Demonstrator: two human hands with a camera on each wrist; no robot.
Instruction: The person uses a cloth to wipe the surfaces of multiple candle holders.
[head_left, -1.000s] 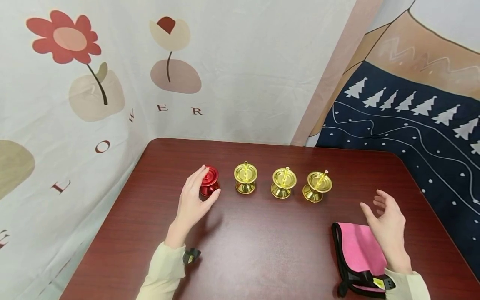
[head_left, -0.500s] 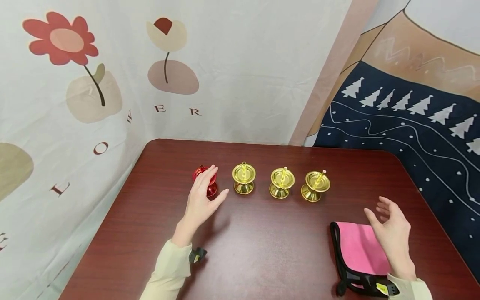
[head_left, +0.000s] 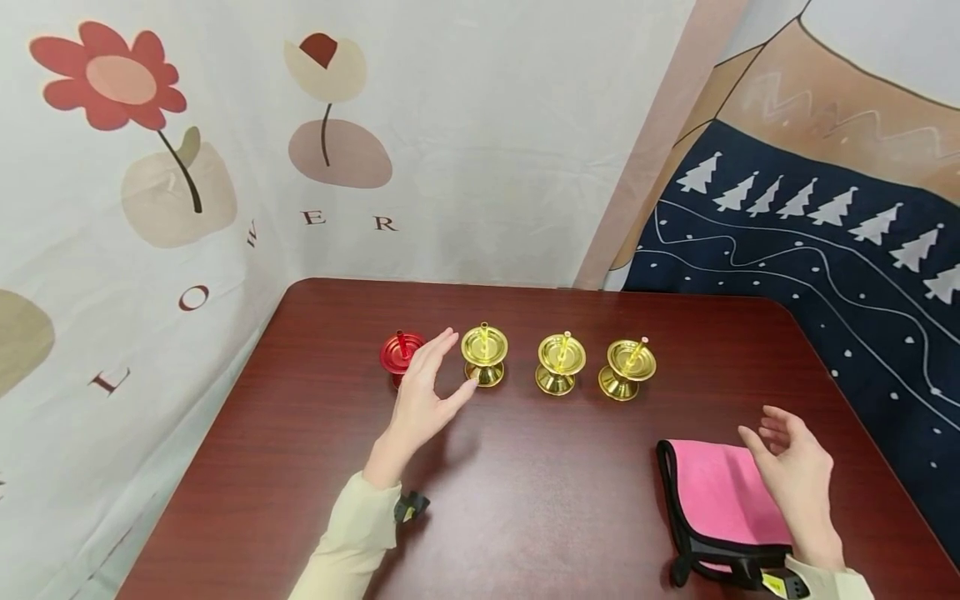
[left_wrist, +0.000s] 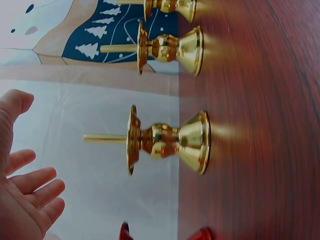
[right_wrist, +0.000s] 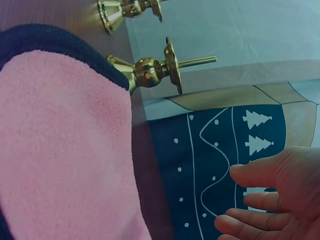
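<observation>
- Left hand (head_left: 423,404): extended, empty; only left wrist view shows gap to gold metal pedestal holder (left_wrist: 162,140)
- Right hand (head_left: 801,479): relaxed, empty, near black-edged pink cloth (head_left: 723,492)

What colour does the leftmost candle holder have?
The leftmost candle holder is red; the head view shows it best.
</observation>
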